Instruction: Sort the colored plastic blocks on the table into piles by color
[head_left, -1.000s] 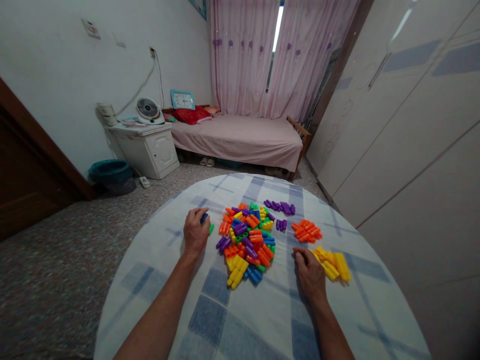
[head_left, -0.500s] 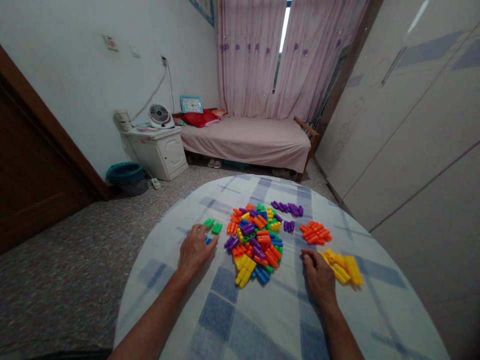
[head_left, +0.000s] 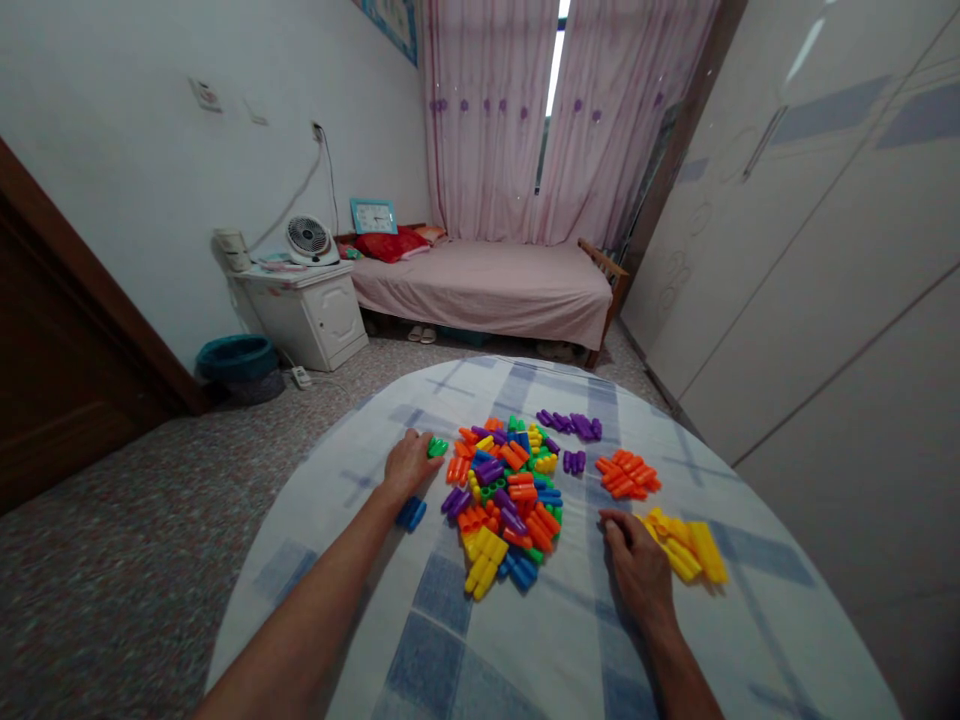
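My left hand [head_left: 409, 466] is at the left of the mixed pile, its thumb and fingers closed around green plastic building blocks [head_left: 438, 447]; part of them is hidden under the hand. Beside my left wrist lies a blue block [head_left: 411, 514]. The mixed pile [head_left: 523, 491] holds orange, purple, yellow, green and blue blocks. My right hand [head_left: 639, 562] rests on the table with fingers curled in, and nothing shows in it. Touching or just beside it are yellow blocks [head_left: 703, 552]. Beyond them sits a group of orange blocks [head_left: 628, 474].
Purple blocks [head_left: 585, 427] lie in a row behind the pile, with a smaller purple piece [head_left: 574, 462] nearer. The round table wears a checked cloth [head_left: 525, 660]. A bed [head_left: 487, 285], a white cabinet [head_left: 341, 325], a bin [head_left: 240, 368] and a wardrobe [head_left: 810, 260] stand around.
My left hand has moved forward and right over the green blocks, uncovering the blue block beside the wrist. My right hand stays put. The camera view has shifted slightly.
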